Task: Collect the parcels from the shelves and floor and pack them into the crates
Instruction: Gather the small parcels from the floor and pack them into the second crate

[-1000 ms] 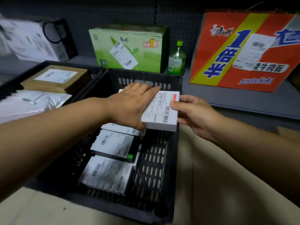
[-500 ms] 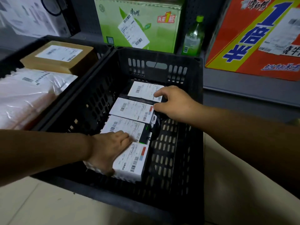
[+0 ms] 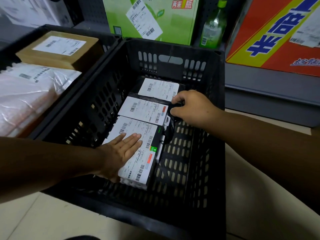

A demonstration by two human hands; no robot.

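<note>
1. Head view, hands: the left hand (image 3: 123, 149) lay flat with straight fingers across the two nearest parcels, pressing and grasping nothing. The right hand (image 3: 192, 108) had its fingers curled at the right edge of the parcel row, against a dark item there; whether its grip actually held anything could not be told.
2. Head view, parcels: four labelled parcels (image 3: 145, 110) lay in an overlapping row along the left half of the black crate (image 3: 214, 135).
3. Risk, as a judgement: the nearest parcel (image 3: 136, 168) rode up on its neighbour, so lifting the flat hand might let it slide. A push from the right hand could skew the row.
4. Room: the crate's right half showed bare slotted floor, open for more parcels. The walls stood high all round, so hands must enter from above.
5. Beyond: a second crate (image 3: 107, 40) to the left touched this one and held a brown box (image 3: 58, 49) and a plastic-wrapped parcel (image 3: 29, 90). The shelf (image 3: 270, 94) beyond carried a green carton (image 3: 152, 18), a bottle (image 3: 213, 26) and a red carton (image 3: 277, 32).
</note>
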